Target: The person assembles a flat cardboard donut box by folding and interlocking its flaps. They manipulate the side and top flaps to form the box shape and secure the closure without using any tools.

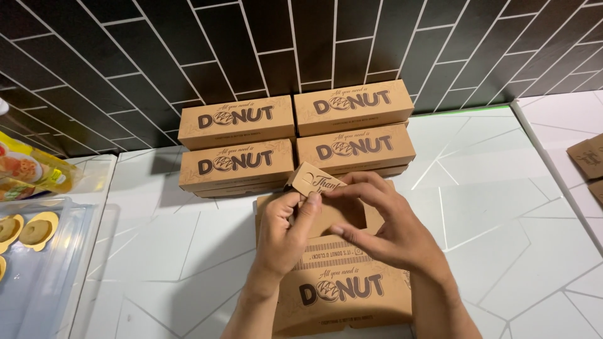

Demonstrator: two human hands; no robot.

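White counter: brown cardboard boxes, clear tray

4 closed donut boxes stacked 2 by 2 at desk rear, against tiled wall. Unfolded box in front, nearest the person. Clear tray far left; more cardboard at right edge.

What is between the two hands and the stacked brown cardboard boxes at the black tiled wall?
In the head view, only the raised end flap of the brown cardboard box that the left hand and right hand are folding.
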